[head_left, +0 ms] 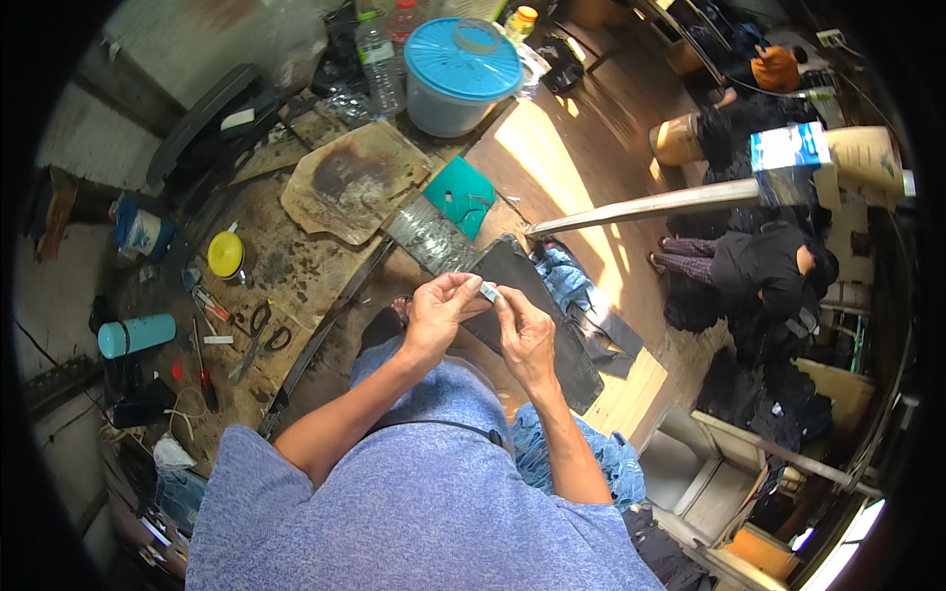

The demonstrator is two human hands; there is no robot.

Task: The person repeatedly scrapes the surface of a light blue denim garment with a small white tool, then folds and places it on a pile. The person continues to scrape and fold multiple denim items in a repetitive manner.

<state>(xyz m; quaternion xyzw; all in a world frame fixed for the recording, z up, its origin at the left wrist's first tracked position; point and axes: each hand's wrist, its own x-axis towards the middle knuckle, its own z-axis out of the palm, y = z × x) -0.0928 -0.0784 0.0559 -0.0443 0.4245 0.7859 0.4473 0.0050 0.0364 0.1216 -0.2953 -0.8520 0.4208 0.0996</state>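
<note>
My left hand (434,320) and my right hand (527,340) meet in front of my body, both with fingers pinched. Between their fingertips is a small whitish-blue piece (489,291), too small for me to tell its kind. The fingers cover part of it. Below and beyond the hands lies a dark flat board (527,286), beside a strip wrapped in clear plastic (431,236). Blue denim cloth (562,276) rests along the board's right side.
On the stained worktable (286,212) at left lie scissors (258,345), a screwdriver (206,379), a yellow-lidded container (227,254) and a light-blue bottle (138,336). A blue-lidded tub (458,79) stands at the back. To the right, a person (759,266) bends near dark cloth heaps.
</note>
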